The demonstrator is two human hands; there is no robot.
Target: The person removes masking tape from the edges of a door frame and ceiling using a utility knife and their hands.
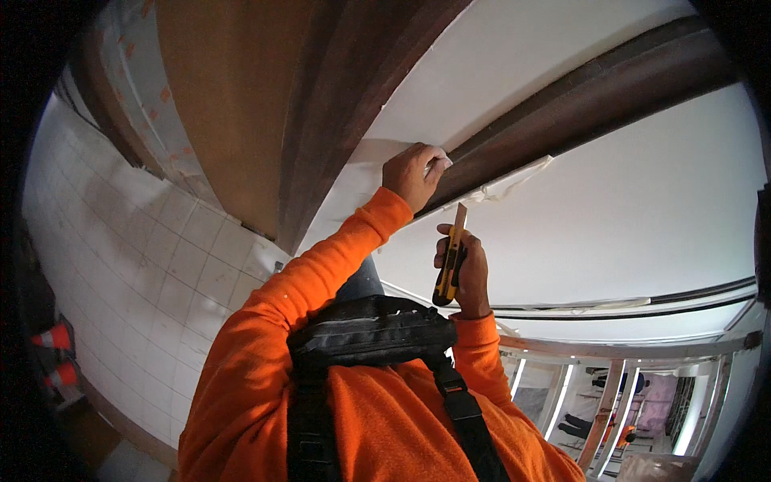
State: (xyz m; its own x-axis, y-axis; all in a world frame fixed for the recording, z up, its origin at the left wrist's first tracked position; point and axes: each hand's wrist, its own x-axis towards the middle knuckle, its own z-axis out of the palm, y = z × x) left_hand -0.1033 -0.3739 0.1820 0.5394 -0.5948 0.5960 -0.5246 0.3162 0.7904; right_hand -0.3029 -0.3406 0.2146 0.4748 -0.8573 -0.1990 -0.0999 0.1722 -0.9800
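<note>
My left hand (415, 174) is closed, its fingertips pinched on a small white scrap (446, 163) beside the dark brown trim (514, 149). I cannot make out what the scrap is made of. My right hand (472, 269), lower and to the right, grips a yellow and black utility knife (451, 265). The knife's blade is out and points up toward the trim. A loose, crumpled pale strip (506, 185) hangs along the trim's lower edge, just beyond the blade. White panel surfaces (642, 193) lie on both sides of the trim.
To the left rises a large brown wooden panel (233, 80) over a pale tiled floor (181, 249). Two orange and white traffic cones (55, 337) stand far left. At lower right, a railing (626, 350) overlooks a lower area with other people (622, 436). A black bag (369, 333) sits across my front.
</note>
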